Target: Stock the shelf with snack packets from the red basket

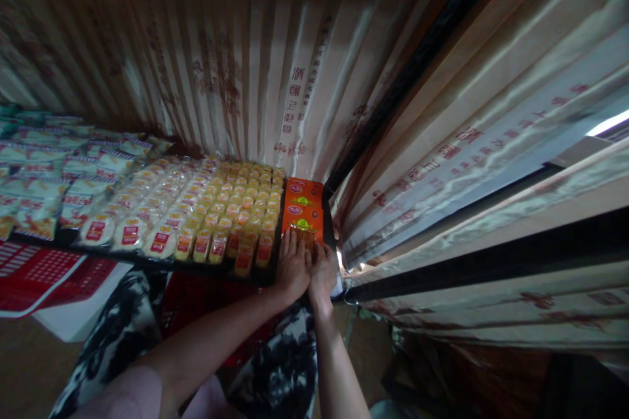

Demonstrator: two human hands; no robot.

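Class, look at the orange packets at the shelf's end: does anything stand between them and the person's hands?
Nothing visible does. The left hand and right hand meet the near end of the orange packets. The yellow packs lie beside that row.

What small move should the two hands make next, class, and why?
Probably ease the nearest packet squarely against the orange packets just beyond it: the left hand and right hand are both at its near end, and the yellow-labelled packs alongside stand in neat rows.
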